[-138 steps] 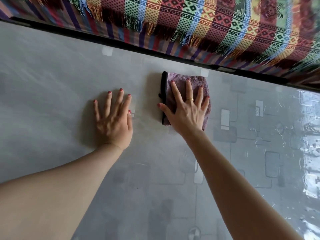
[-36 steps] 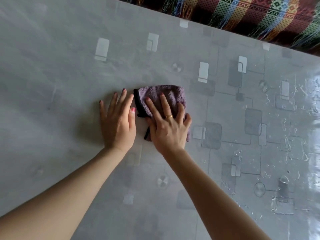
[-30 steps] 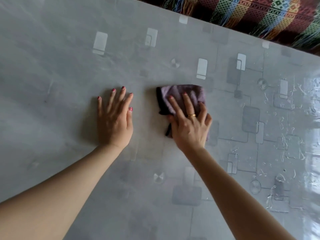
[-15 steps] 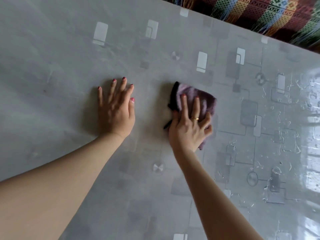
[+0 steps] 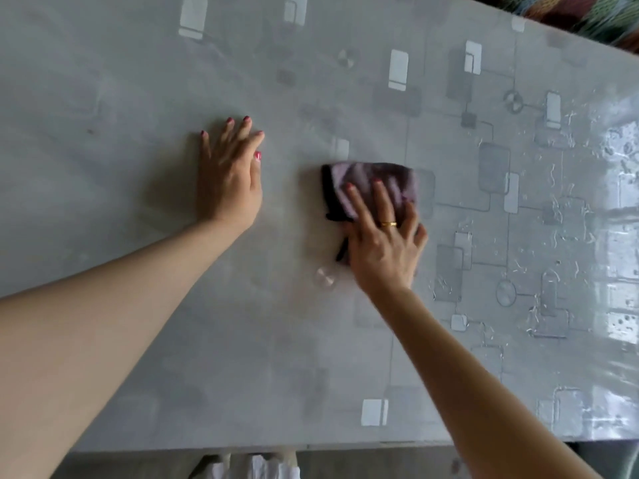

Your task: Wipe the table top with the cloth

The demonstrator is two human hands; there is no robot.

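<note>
A folded purple cloth (image 5: 366, 183) with a black edge lies on the grey patterned table top (image 5: 103, 98), a little right of centre. My right hand (image 5: 383, 240) presses flat on the cloth's near half, fingers spread over it, a gold ring on one finger. My left hand (image 5: 230, 178) rests palm-down on the bare table to the left of the cloth, fingers slightly apart, holding nothing. A hand's width of table separates the two hands.
The table's near edge (image 5: 311, 445) runs along the bottom, with floor and white fabric (image 5: 256, 470) below it. A striped fringed textile (image 5: 594, 12) lies beyond the far right corner. The right side of the table shines with glare and wet streaks (image 5: 619, 236).
The cloth and my right hand have slid back and forth beside my still left hand, ending nearer to me. The view has tilted down, bringing the table's near edge into sight.
</note>
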